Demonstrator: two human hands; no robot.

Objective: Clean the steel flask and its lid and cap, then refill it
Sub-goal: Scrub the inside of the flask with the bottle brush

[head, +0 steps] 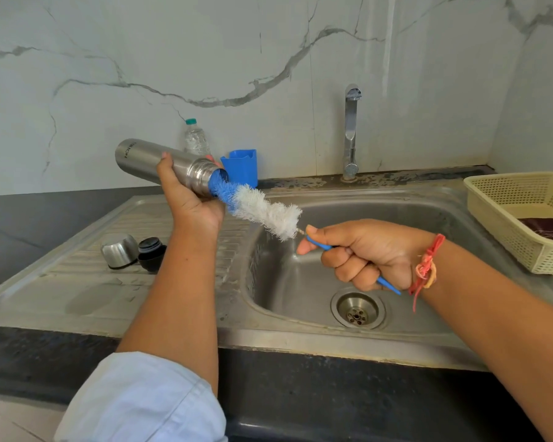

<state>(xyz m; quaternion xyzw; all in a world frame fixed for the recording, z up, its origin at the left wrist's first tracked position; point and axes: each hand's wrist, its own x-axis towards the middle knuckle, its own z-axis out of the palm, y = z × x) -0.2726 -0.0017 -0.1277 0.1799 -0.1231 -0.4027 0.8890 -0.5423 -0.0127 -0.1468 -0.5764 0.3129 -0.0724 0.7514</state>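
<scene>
My left hand (pixel 190 199) grips the steel flask (pixel 147 159) near its neck, holding it almost sideways above the draining board, mouth pointing right toward the basin. My right hand (pixel 364 253) is closed on the thin blue handle of a bottle brush (pixel 265 212). The brush's blue bristle tip sits inside the flask's mouth; its white bristles are outside. The steel cap (pixel 119 250) lies upside down on the draining board, with the black lid (pixel 151 252) touching it on the right.
The sink basin (pixel 412 218) with its drain (pixel 358 311) lies under my right hand. A tap (pixel 351 129) stands behind. A blue jug (pixel 241 165) and a plastic water bottle (pixel 196 138) stand at the wall. A cream basket (pixel 508 224) sits at right.
</scene>
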